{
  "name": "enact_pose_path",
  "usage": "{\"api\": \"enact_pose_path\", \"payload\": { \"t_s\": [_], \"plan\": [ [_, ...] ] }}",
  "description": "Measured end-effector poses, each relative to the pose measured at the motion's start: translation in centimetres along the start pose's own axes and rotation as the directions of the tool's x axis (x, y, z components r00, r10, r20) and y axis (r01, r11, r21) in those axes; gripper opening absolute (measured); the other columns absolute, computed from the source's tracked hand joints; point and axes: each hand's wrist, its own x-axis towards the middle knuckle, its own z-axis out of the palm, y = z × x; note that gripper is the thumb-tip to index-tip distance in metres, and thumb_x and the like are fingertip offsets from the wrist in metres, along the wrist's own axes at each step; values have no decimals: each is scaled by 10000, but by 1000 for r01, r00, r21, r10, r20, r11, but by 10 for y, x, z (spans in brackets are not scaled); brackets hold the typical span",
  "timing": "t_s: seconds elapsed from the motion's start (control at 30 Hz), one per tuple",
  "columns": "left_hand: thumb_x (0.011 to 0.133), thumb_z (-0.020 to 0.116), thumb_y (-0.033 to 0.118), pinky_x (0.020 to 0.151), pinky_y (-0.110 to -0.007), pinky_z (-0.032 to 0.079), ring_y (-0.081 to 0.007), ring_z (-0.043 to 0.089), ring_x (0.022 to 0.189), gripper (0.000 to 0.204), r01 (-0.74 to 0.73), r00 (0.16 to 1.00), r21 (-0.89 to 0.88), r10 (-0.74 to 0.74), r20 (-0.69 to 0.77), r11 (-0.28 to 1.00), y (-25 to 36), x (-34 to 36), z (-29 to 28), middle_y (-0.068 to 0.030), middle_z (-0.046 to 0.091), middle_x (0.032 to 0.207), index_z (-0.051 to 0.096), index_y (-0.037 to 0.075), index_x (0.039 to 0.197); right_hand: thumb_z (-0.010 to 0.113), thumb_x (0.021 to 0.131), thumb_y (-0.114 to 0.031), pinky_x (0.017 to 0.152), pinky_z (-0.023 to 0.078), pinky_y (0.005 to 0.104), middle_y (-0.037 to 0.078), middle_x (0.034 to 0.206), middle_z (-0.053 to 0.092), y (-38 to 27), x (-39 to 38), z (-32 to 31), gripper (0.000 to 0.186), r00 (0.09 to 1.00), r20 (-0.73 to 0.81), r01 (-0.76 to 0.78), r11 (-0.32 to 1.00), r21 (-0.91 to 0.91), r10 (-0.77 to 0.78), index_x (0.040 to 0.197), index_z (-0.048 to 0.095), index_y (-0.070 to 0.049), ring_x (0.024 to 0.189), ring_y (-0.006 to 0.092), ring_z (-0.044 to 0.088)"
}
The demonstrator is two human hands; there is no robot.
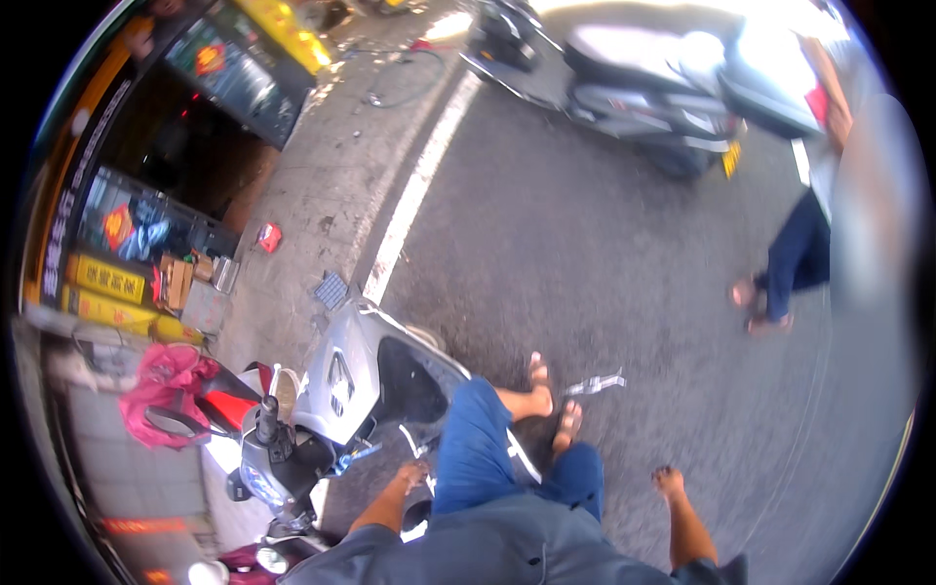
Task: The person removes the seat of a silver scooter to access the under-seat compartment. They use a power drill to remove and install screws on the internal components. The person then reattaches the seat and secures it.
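Beside the white curved trim of a grey and white scooter [343,382], my left hand [413,473] is held low with its fingers stretched out; whether it touches the trim I cannot tell. My right hand [667,480] hangs out over the asphalt, away from the scooter. Its fingers are curled and look dark; anything inside them is too small to make out. A silvery, jointed-looking metal piece [595,382] lies on the ground just past my sandalled feet [567,426].
Another scooter [643,88] is parked ahead, with a person in dark trousers [799,249] to its right. A dark grille-like tray [331,290] and a red item [269,236] lie on the pavement at left. Cardboard boxes [177,283] stand by the open shop. Pink cloth [166,390] covers a handlebar.
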Motion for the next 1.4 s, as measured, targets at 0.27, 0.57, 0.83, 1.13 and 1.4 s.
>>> {"api": "enact_pose_path", "payload": {
  "t_s": [0.27,0.57,0.83,1.13,1.4],
  "plan": [
    [939,525,426,978,-400,453,-355,619,1086,490,-316,942,288,334,-17,904,-19,144,105,-201,565,1312,617,47,1236,621,949,-151,527,549,350,127,801,708,-172,-21,-128,154,819,363,-428,894,-130,445,1040,655,-31,633,214,669],
    [786,718,456,993,-448,475,-376,573,1201,741,118,969,218,-64,-239,969,-23,252,134,-223,590,1293,467,94,1382,598,944,-135,509,524,299,107,813,672,-260,57,-168,163,866,294,-351,911,-218,404,1056,611,-18,621,179,637],
    [741,741,295,981,-345,444,-342,577,1123,516,-4,734,295,203,-648,956,-7,325,160,-169,610,1171,603,120,1206,619,946,-167,549,553,321,116,851,692,-176,68,-210,204,789,238,-471,807,-357,566,1103,623,-38,669,204,674],
    [868,587,239,806,-459,520,-358,647,917,198,-184,502,266,323,-802,946,-18,246,206,-157,656,985,634,96,997,606,940,-151,542,548,319,137,862,691,-117,94,-252,233,813,346,-362,872,-330,469,1138,594,-29,668,211,675],
    [823,695,487,923,-459,496,-400,607,1122,652,21,928,-35,-33,-371,999,28,68,288,-249,636,1182,549,10,1244,568,905,-112,537,531,313,83,852,659,-157,125,-282,185,895,433,-96,994,-46,106,1080,593,-60,626,176,630]
  ]
}}
